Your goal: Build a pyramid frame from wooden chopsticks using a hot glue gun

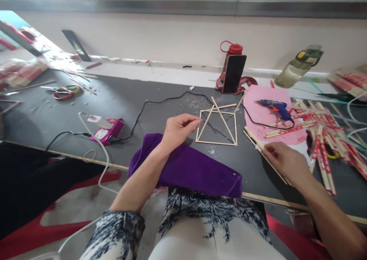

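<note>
My left hand (181, 130) is over the upper edge of a purple cloth (197, 168), thumb and index finger pinched together; what they hold, if anything, is too small to make out. Just right of its fingertips, a frame of thin wooden sticks (216, 143) lies on the grey table, with more sticks rising from it and crossing near the top. At the right, my right hand (282, 158) has its fingers closed on a few loose chopsticks (252, 138) near the table's front edge.
A blue glue gun (276, 108) lies on pink paper (252, 99), beside wrapped chopsticks (322, 156). A phone (234, 74) leans on a red bottle (235, 49). A clear bottle (295, 69) stands behind. Leftward are a magenta power box (110, 132), scissors (63, 93) and a black cable (143, 107).
</note>
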